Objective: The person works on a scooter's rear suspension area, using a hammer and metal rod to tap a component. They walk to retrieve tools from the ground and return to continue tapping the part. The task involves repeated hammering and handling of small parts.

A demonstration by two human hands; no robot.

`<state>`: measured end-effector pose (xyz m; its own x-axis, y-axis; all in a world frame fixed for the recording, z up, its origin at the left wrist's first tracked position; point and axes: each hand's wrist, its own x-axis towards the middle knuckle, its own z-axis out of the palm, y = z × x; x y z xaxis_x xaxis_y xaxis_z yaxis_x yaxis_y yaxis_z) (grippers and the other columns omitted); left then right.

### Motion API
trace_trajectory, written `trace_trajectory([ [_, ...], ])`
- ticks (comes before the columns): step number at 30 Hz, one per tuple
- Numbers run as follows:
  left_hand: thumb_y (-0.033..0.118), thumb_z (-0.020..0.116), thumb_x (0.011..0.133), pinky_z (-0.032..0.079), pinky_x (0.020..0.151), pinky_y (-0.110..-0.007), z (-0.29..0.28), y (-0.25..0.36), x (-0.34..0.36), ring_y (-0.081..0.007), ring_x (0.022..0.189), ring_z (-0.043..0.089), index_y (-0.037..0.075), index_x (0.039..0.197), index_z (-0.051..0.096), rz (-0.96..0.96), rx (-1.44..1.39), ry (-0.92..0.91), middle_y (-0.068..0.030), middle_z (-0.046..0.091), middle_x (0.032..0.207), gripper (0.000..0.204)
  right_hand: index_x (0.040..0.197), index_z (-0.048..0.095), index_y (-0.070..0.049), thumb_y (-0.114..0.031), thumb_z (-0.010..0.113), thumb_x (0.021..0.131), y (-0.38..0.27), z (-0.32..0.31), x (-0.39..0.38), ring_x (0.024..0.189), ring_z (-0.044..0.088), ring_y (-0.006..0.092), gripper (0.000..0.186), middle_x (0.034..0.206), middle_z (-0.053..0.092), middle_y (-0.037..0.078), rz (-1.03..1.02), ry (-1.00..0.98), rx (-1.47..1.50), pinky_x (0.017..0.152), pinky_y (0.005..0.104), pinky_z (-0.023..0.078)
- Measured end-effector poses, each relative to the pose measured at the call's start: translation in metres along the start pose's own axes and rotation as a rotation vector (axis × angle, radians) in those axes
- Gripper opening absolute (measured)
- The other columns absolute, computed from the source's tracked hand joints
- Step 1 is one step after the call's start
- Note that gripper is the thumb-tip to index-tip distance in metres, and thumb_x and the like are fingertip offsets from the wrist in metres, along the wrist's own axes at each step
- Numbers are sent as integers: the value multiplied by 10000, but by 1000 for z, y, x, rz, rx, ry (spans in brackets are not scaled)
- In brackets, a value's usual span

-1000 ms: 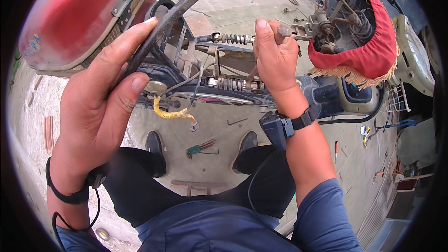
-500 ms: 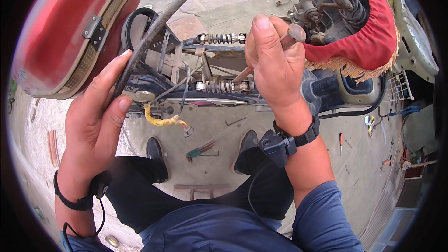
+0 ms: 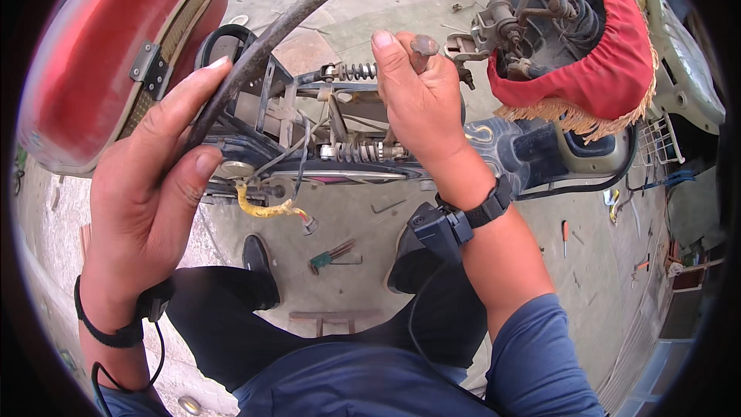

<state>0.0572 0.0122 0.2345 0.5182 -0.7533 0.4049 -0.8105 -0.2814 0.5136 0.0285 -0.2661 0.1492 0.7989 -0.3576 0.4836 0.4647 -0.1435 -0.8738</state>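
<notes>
— How many hands are in view?
— Two: the left hand (image 3: 150,185) and the right hand (image 3: 421,100), and each wrist carries one black band.
— Coil springs on the frame?
— Two, an upper spring (image 3: 356,71) and a lower spring (image 3: 363,152).
— Seats?
— One red seat (image 3: 100,54), plus one red fringed cover (image 3: 610,69).
— Shoes?
— Two black ones, the left shoe (image 3: 255,255) and the right shoe (image 3: 405,251).
— Tools on the floor?
— I count one green-handled tool (image 3: 328,256) and one small screwdriver (image 3: 565,233); farther bits are too small to count.
</notes>
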Motion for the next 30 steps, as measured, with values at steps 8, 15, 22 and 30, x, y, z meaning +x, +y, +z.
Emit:
trace_trajectory([
  [8, 17, 592, 972, 467, 1000, -300, 0, -6, 0, -235, 1148, 661, -18, 1443, 514, -32, -14, 33, -178, 657, 1303, 479, 728, 473, -95, -233, 593, 1060, -29, 0, 12, 657, 322, 21, 379, 681, 390, -101, -48, -1, 87, 549, 243, 288],
  [15, -31, 597, 939, 487, 972, -296, 5, -10, -2, -255, 1106, 696, -28, 1417, 532, 15, 12, 69, -191, 678, 1273, 483, 728, 478, -90, -270, 592, 1061, -27, 2, 10, 652, 338, 19, 395, 671, 413, -97, -18, -5, 74, 548, 240, 301],
  [22, -32, 599, 934, 487, 981, -303, 4, -14, -3, -276, 1120, 695, -28, 1411, 535, 29, 17, 85, -193, 669, 1296, 481, 727, 478, -89, -286, 589, 1062, -27, 1, 14, 652, 343, 23, 404, 671, 412, -94, -9, 4, 26, 548, 245, 307],
  [30, -32, 592, 937, 468, 1013, -302, 4, -14, -3, -276, 1167, 673, -40, 1416, 523, 20, 1, 60, -204, 641, 1345, 484, 727, 472, -95, -272, 596, 1057, -27, 5, 18, 665, 331, 29, 395, 699, 410, -91, 28, -46, 86, 564, 239, 300],
])
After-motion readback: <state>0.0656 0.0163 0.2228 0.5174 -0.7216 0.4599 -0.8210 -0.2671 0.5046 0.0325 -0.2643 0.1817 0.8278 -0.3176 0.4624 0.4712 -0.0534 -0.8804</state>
